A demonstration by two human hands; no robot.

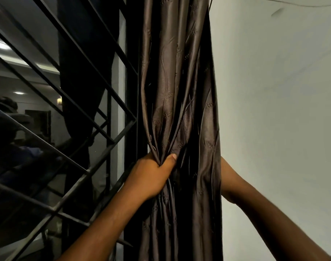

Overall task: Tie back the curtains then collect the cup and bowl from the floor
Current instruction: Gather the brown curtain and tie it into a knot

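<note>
One curtain (179, 110) hangs gathered beside the window grille (67, 110), bunched in the left hand (153, 176) but not yet tied. The right hand reaches behind the cloth (its grip cannot be told). Cup and bowl are out of view, still to collect

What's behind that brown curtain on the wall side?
The right forearm reaches in behind the curtain, between it and the white wall. The right hand itself is covered by fabric, so whatever it holds cannot be seen. The left hand grips the front folds.
</note>
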